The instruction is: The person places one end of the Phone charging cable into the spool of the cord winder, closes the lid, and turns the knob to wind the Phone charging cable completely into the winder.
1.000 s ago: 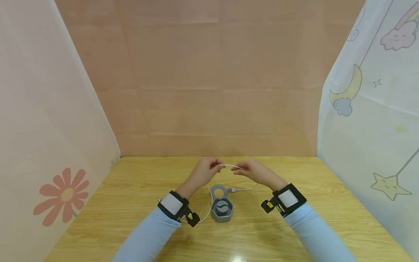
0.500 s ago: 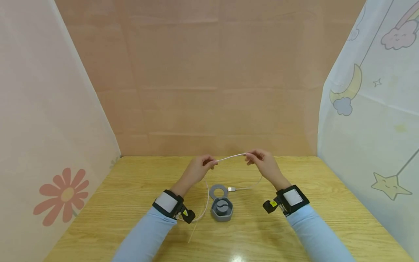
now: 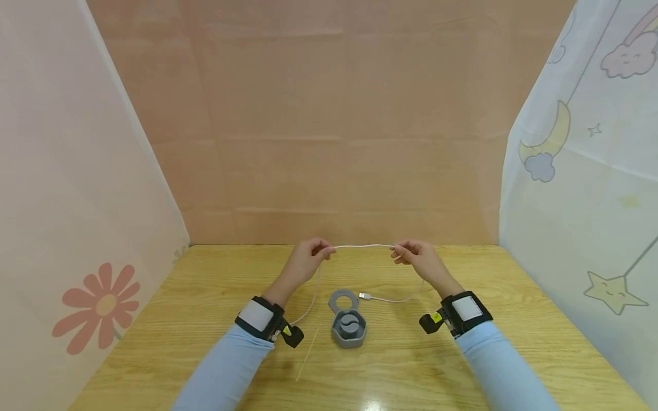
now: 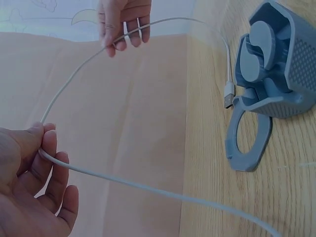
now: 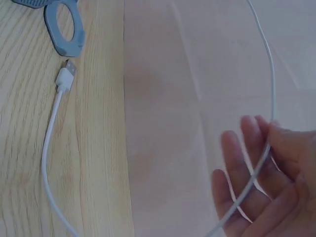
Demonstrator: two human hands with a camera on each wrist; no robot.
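Head view, left hand (image 3: 307, 258) and right hand (image 3: 417, 260) raised, pinching cable (image 3: 364, 246)

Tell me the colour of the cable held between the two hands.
White; the cable shows best in the left wrist view.

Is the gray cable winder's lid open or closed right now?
Open. The gray winder's ring-shaped lid lies flipped out flat on the table, leaving its inner spool uncovered.

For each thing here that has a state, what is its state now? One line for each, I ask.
white cable: held up, stretched between both hands.
USB plug: lying free on the table, plugged into nothing.
grey winder case: open, ring lid flipped back flat.
left hand: pinches the cable.
right hand: pinches the cable.
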